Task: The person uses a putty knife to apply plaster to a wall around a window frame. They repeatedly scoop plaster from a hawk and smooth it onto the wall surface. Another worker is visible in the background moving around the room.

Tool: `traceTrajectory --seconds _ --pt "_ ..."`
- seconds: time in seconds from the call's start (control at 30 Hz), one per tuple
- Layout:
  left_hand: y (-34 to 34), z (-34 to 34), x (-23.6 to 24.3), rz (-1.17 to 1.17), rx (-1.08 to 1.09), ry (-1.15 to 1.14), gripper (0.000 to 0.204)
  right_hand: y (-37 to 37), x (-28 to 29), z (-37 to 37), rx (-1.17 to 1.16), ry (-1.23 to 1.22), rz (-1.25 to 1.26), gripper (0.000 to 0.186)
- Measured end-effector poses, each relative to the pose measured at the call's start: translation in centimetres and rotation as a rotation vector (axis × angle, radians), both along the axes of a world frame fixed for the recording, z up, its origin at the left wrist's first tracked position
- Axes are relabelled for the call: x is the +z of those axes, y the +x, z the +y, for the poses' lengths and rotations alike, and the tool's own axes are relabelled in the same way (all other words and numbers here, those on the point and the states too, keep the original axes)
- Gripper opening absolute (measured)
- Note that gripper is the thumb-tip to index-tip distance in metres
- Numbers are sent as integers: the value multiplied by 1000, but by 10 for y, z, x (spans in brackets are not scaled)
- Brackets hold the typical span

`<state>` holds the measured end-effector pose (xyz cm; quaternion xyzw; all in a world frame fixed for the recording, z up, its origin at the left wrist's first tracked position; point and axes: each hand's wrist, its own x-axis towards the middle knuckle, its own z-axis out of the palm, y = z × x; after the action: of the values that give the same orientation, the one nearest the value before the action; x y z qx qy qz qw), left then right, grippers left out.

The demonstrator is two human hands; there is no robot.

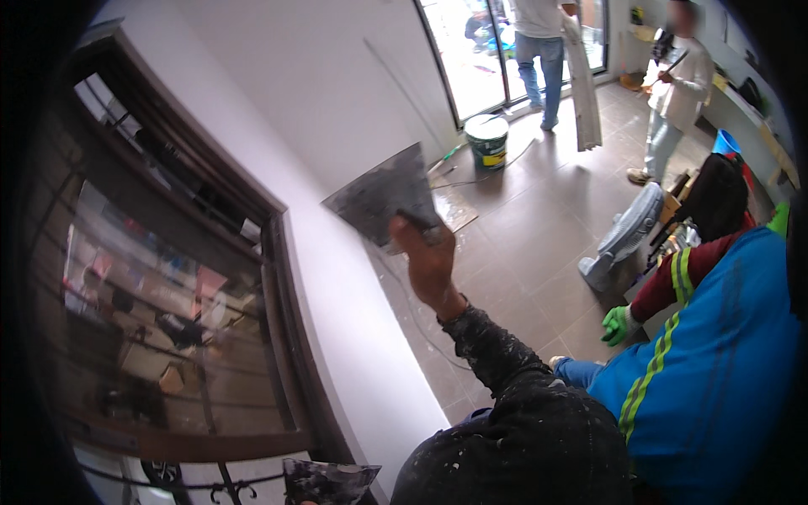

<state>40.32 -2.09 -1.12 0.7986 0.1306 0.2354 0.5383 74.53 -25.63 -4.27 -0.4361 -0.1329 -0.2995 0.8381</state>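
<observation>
My right hand [431, 268], at the end of a black sleeve spattered with white, is raised near the white wall. It is closed on the handle of a wide putty knife [380, 195], thumb against the blade. The grey metal blade is smeared and points up and left. At the lower edge a second putty knife [331, 479], its blade coated with dark and pale smears, shows below the window. Only a sliver of my left hand [310, 502] appears at that blade; the rest is cut off by the picture's edge.
A dark brown window frame [282, 278] lies left, beside the white wall [337, 303]. Close on my right is a person in a blue vest [715, 337] with green gloves. Beyond are a bucket [486, 141], a grey fan [627, 227] and two people on the tiled floor.
</observation>
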Motion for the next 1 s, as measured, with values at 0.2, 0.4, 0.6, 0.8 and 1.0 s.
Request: traceTrajectory --seconds 0.2,0.4,0.6,0.8,1.0 --pt "81 11 -25 -218 -73 356 52 10 1 18 404 -197 -48 19" --pt "190 58 -94 -303 88 591 45 61 -18 11 385 -480 -171 32" --pt "318 74 -109 -323 -198 945 49 108 -36 -39 252 -609 10 39" --pt "424 47 -74 -316 -419 1671 47 172 -34 -64 181 -641 23 37" --pt "512 53 -101 -583 -454 2716 45 266 -35 -74 294 -690 -100 35"
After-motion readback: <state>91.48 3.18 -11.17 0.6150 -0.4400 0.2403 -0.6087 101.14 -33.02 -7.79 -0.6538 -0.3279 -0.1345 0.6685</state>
